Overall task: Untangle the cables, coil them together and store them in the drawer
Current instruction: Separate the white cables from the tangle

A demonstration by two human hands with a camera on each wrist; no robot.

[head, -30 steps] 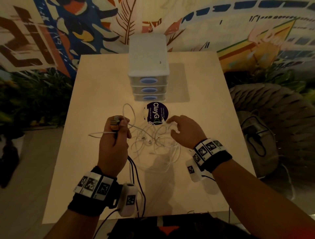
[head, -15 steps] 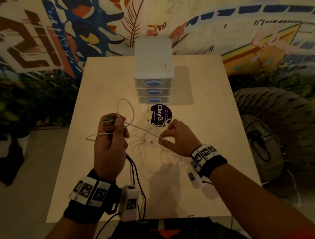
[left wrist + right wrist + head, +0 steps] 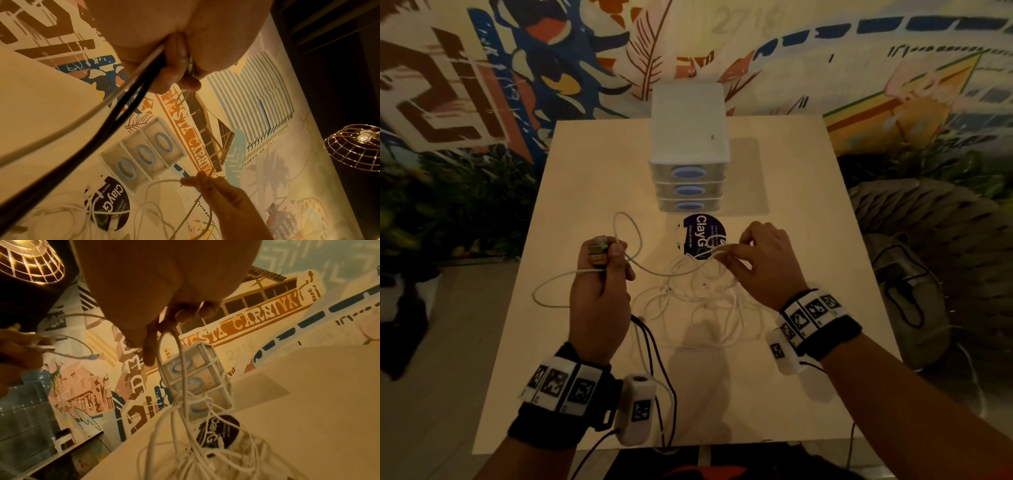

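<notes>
Above the pale table [image 3: 791, 274], the left hand [image 3: 599, 294] is gripping a small yellowish plug [image 3: 598, 254] together with black cables [image 3: 131, 97] and a white strand — its grip is fully curled round them. The right hand [image 3: 763, 263] is pinching white cables [image 3: 698, 301] between thumb and fingertips [image 3: 183, 316], lifting loops off the tangle lying on the table. Behind the tangle, beyond a dark round sticker [image 3: 703, 236], the drawer unit [image 3: 688, 150] is standing with all three drawers closed.
</notes>
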